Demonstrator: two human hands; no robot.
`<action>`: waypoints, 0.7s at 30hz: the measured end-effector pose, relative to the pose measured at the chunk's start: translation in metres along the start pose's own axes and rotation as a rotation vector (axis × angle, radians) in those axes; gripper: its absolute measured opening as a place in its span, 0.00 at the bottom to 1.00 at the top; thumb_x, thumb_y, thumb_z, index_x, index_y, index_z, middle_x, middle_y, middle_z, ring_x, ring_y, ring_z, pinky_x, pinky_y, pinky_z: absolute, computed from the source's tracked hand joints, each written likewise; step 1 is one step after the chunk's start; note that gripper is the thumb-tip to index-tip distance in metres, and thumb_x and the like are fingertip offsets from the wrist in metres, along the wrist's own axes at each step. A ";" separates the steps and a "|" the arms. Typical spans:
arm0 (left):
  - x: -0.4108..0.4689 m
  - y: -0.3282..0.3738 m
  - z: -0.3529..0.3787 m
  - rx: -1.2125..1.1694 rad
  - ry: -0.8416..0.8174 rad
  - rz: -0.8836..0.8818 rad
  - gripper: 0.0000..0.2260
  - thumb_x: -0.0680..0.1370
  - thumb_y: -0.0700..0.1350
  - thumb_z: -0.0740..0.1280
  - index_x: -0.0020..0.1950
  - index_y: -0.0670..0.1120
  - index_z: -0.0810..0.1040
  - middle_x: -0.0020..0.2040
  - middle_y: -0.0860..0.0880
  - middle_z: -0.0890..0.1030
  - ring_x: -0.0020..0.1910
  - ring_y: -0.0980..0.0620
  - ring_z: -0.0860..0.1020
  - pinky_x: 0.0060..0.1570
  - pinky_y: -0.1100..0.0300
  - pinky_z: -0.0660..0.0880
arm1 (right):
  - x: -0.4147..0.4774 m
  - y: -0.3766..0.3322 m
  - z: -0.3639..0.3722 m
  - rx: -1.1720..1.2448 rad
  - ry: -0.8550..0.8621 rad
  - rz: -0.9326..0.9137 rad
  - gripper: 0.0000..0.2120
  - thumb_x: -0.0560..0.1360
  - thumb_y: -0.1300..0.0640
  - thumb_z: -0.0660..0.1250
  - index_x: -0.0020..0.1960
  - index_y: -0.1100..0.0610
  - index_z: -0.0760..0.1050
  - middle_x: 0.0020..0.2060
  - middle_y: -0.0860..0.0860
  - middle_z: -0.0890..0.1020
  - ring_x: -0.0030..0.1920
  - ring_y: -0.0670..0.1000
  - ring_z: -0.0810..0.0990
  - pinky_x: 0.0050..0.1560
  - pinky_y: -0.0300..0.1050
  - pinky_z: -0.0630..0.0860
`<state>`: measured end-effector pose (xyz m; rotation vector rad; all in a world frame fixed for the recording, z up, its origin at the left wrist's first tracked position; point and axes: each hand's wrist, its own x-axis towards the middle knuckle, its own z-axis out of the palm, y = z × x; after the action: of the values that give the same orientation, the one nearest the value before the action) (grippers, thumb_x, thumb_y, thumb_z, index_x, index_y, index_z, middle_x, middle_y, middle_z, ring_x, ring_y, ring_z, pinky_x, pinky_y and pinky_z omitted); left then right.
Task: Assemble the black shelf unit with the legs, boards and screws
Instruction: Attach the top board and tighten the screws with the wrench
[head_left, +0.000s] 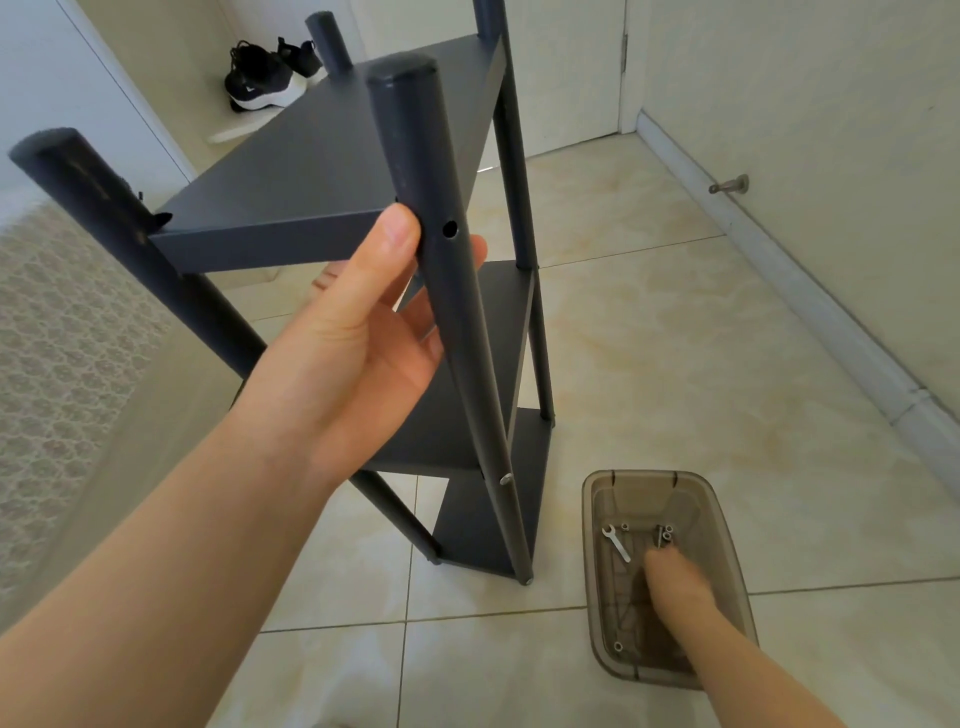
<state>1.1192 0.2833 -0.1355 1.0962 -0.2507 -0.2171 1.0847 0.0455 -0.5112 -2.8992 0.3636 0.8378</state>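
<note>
The black shelf unit (332, 150) stands on the tile floor with several boards fixed between round legs. My left hand (363, 332) grips the near leg (447, 291) just below the top board, thumb in front, fingers behind. An empty screw hole (450, 227) shows in that leg beside my thumb. A silver screw (505, 479) sits lower on the same leg. My right hand (675, 582) reaches down into the brown translucent bin (597, 571), blurred, its fingers near the loose screws (664, 535). A small wrench (616, 543) lies in the bin too.
A pair of black and white shoes (270, 78) sits behind the shelf. A white wall with baseboard and a door stopper (730, 185) runs along the right. A patterned fabric surface (62, 332) lies at the left. Tile floor surrounds the shelf.
</note>
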 end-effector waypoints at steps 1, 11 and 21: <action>0.000 0.000 0.000 0.004 -0.006 0.000 0.11 0.72 0.51 0.73 0.51 0.52 0.87 0.51 0.54 0.85 0.57 0.52 0.83 0.53 0.57 0.80 | -0.001 0.001 0.002 -0.023 -0.001 -0.008 0.18 0.81 0.66 0.55 0.68 0.57 0.72 0.63 0.55 0.76 0.61 0.55 0.79 0.58 0.47 0.77; 0.002 -0.004 -0.001 -0.003 -0.049 -0.007 0.11 0.70 0.52 0.77 0.50 0.52 0.87 0.52 0.53 0.85 0.58 0.51 0.83 0.53 0.58 0.80 | -0.002 -0.005 -0.023 -0.055 0.070 -0.049 0.18 0.80 0.65 0.59 0.69 0.57 0.66 0.58 0.51 0.80 0.54 0.51 0.82 0.43 0.43 0.73; -0.005 0.003 0.007 0.016 -0.015 -0.012 0.07 0.74 0.47 0.70 0.42 0.52 0.88 0.49 0.52 0.87 0.58 0.50 0.84 0.56 0.57 0.80 | -0.040 -0.035 -0.173 0.044 0.210 -0.278 0.03 0.80 0.61 0.60 0.54 0.56 0.68 0.43 0.51 0.75 0.45 0.54 0.77 0.42 0.44 0.72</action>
<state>1.1127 0.2805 -0.1300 1.1125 -0.2596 -0.2346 1.1499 0.0587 -0.3428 -2.9084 -0.0084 0.4792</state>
